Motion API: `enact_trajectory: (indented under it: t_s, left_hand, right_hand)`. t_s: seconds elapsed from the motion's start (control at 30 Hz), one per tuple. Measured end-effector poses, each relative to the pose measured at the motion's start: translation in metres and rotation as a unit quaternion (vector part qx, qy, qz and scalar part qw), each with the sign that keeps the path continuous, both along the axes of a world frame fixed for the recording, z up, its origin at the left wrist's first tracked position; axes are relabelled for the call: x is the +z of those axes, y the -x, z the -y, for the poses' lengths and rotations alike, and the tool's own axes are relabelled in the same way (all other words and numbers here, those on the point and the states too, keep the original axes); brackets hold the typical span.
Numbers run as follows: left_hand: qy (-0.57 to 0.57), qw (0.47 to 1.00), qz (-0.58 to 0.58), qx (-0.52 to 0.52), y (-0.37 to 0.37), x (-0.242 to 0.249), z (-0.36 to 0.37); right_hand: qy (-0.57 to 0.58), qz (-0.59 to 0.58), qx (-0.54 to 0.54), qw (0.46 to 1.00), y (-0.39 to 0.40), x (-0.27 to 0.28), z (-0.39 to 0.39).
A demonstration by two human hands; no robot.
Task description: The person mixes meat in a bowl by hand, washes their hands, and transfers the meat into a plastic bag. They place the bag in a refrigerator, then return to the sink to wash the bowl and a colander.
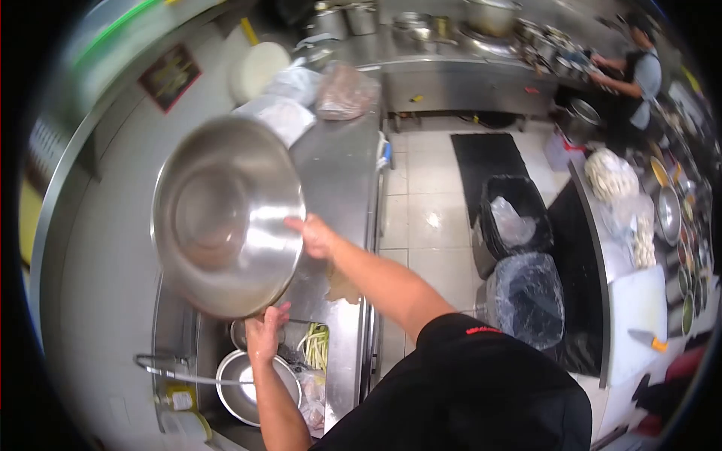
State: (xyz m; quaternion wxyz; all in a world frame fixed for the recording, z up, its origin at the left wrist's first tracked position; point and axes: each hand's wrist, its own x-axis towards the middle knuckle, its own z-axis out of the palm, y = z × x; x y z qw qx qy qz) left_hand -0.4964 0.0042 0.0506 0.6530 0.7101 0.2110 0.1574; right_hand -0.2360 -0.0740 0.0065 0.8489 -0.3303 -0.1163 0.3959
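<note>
A large stainless steel mixing bowl (pixel 226 218) is held up over the sink end of the steel counter, tilted so that its inside faces me. My right hand (pixel 316 236) is closed on its right rim, a finger or thumb showing against the inner wall and the rest behind. At the bottom rim, my left hand (pixel 266 334) supports the bowl; part of its grip is hidden. Below, in the sink, a smaller steel bowl (pixel 235 376) stands beside my left forearm. Cut green-white vegetable strips (pixel 316 346) lie to its right.
A tap hose (pixel 188 376) reaches over the sink. Plastic bags (pixel 347 92) lie on the far counter (pixel 331 158). Lined bins (pixel 526 301) stand on the floor at right. A knife (pixel 648 340) rests on a white cutting board (pixel 635 304). Another person (pixel 635 83) works at the far right.
</note>
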Motion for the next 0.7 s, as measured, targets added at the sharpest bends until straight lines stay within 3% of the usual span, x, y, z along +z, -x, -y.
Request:
enact_trajectory:
  t_s: [0.07,0.13,0.27,0.33,0.4,0.43,0.5,0.53,0.57,0.67,0.7]
  left_hand:
    - [-0.172,0.972,0.022,-0.156,-0.038,0.022,0.004]
    - [-0.168,0.972,-0.088,-0.141,-0.062,0.039,0.019]
    - [-0.251,0.937,-0.221,-0.098,-0.1,-0.001,-0.012]
    - [-0.232,0.94,-0.233,-0.093,-0.127,-0.01,-0.007]
    - [-0.255,0.937,-0.208,-0.115,-0.166,-0.027,-0.011]
    - [-0.265,0.935,-0.198,-0.128,-0.188,-0.037,-0.014]
    - [-0.385,0.873,-0.262,-0.144,-0.234,-0.054,-0.027]
    - [-0.444,0.833,-0.292,-0.155,-0.26,-0.051,-0.022]
    - [-0.555,0.753,-0.318,-0.152,-0.283,-0.048,-0.016]
    - [-0.52,0.812,-0.236,-0.115,-0.34,-0.051,0.011]
    - [-0.57,0.78,-0.223,-0.131,-0.356,-0.048,0.027]
  right_hand:
    - [-0.012,-0.062,-0.027,0.998,-0.052,0.005,0.064]
    - [-0.042,-0.096,-0.118,0.987,-0.094,-0.014,0.13]
    - [-0.043,-0.138,-0.318,0.937,-0.172,-0.106,0.252]
    - [-0.007,-0.154,-0.426,0.892,-0.204,-0.156,0.301]
    - [0.152,-0.224,-0.484,0.832,-0.235,-0.194,0.336]
    - [0.191,-0.237,-0.501,0.81,-0.255,-0.226,0.349]
    - [0.268,-0.264,-0.525,0.763,-0.288,-0.287,0.362]
    - [0.287,-0.292,-0.524,0.746,-0.29,-0.305,0.364]
    - [0.307,-0.316,-0.523,0.73,-0.294,-0.32,0.367]
    - [0.349,-0.359,-0.484,0.718,-0.296,-0.329,0.369]
    - [0.359,-0.363,-0.462,0.725,-0.298,-0.324,0.365]
